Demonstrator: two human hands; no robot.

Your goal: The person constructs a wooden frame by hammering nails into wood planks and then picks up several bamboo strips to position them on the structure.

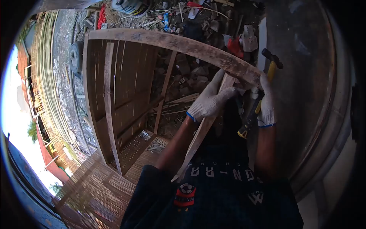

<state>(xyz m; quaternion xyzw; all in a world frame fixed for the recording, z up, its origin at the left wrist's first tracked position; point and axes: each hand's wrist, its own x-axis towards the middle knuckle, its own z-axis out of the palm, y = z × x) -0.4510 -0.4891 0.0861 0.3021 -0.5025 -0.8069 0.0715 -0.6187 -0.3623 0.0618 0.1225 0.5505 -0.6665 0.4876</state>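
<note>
Both hands wear white knitted gloves with blue cuffs. My left hand (211, 100) is wrapped round a narrow wooden slat (198, 138) near its upper end, where it meets the long beam of a wooden frame (183, 44). The slat slants down towards my chest and ends in a point. My right hand (268, 101) is at the beam's right end, its fingers closed round that end. A hammer (271, 70) with a black head and yellow-and-black handle lies behind and beside my right hand, partly hidden by it.
The frame has upright slats (109, 87) and woven panels (95, 191) at the lower left. Rubble and sticks (198, 74) lie beneath it. A brick (249, 38), a red bag (235, 47) and a white container (130, 7) are beyond. A grey concrete surface (301, 87) stretches along the right.
</note>
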